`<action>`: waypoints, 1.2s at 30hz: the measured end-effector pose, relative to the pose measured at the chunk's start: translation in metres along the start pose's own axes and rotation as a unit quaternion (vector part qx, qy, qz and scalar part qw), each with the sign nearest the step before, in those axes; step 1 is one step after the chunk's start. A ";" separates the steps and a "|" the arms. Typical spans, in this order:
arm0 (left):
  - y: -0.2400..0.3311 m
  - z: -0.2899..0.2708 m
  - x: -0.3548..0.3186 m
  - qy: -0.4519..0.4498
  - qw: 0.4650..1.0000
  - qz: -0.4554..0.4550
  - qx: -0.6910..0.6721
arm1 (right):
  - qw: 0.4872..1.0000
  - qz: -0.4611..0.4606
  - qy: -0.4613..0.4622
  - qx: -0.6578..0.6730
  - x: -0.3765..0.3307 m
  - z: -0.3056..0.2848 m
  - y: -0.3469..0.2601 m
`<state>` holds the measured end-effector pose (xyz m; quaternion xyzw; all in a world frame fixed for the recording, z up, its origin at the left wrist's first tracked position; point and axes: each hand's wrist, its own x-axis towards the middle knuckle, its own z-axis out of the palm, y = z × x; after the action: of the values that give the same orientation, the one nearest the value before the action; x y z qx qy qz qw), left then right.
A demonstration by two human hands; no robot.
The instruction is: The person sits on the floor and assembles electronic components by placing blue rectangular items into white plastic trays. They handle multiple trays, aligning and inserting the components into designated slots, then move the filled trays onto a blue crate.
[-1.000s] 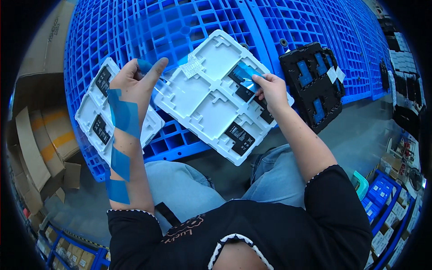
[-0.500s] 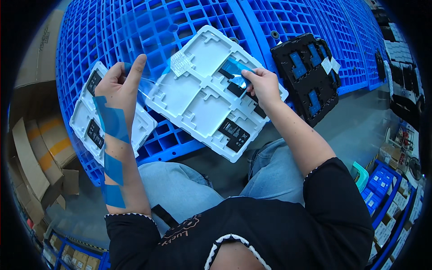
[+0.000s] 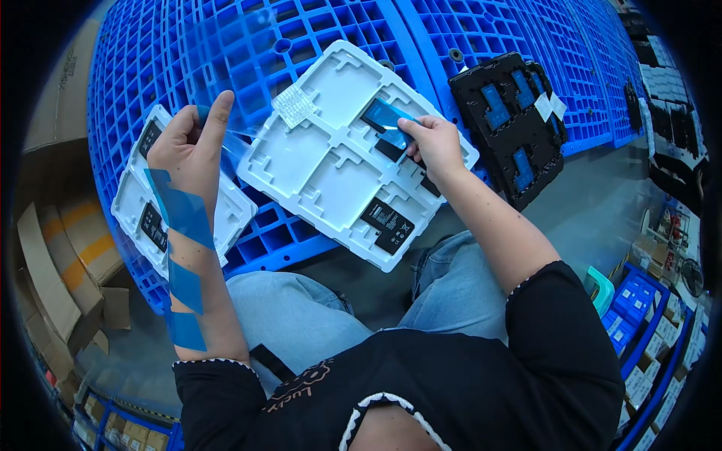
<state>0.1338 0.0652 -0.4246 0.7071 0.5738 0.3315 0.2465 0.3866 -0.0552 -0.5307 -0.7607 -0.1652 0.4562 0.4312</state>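
Left of the large white tray (image 3: 340,186), a smaller white tray (image 3: 237,213) is partly covered by the left hand (image 3: 186,146) and forearm; the thumb stands apart from the curled fingers, whose tips are hidden, so one cannot tell whether they grip anything. Near the large white tray's left side hangs a clear film (image 3: 252,120), its outline hard to make out. Over the large white tray's right part, the right hand (image 3: 436,143) has thumb and forefinger clamped on a blue strip (image 3: 388,117), partly hiding dark flat packs (image 3: 388,149) beneath
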 end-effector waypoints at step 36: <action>-0.001 0.005 -0.004 0.000 1.000 0.026 0.008 | 0.969 -0.100 0.066 -0.215 0.015 0.006 0.016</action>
<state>0.1363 0.0619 -0.4297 0.7239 0.5580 0.3329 0.2320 0.3872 -0.0520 -0.5527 -0.8437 -0.3059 0.3130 0.3108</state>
